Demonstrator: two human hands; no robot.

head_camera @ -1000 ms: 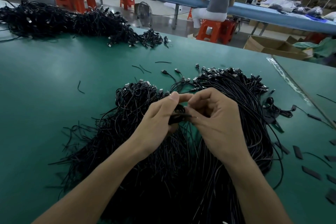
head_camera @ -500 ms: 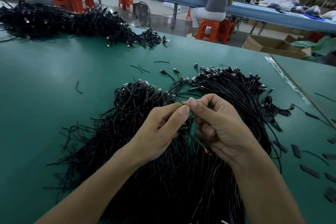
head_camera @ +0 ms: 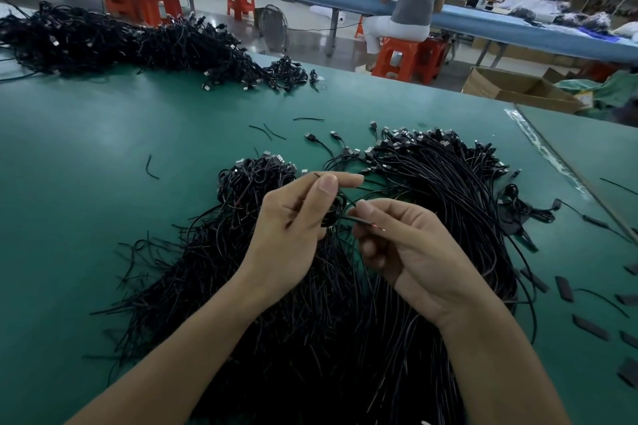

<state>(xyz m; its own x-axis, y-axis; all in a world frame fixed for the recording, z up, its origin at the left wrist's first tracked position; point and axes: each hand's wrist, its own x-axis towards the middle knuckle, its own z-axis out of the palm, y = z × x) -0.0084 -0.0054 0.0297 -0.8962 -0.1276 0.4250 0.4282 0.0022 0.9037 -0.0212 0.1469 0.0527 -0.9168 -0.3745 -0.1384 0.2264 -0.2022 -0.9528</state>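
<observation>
A big heap of black cables [head_camera: 431, 203] with USB plugs at the far end lies on the green table [head_camera: 86, 183] in front of me. Above the heap, my left hand [head_camera: 293, 231] grips a small coil of one black cable [head_camera: 336, 210], thumb up and forefinger stretched to the right. My right hand [head_camera: 407, 248] pinches the loose end of that cable between thumb and forefinger; a short red and bare tip shows at the pinch. The two hands are a little apart.
A second cable pile [head_camera: 114, 41] lies at the table's far left. Short black sleeves [head_camera: 564, 288] and cut wire bits lie at the right edge. Beyond the table, a person sits on an orange stool [head_camera: 397, 57] near a cardboard box [head_camera: 518, 90].
My hands have drawn apart. The left hand rose with its forefinger stretched out, and the right hand pulled the cable's end to the right and down.
</observation>
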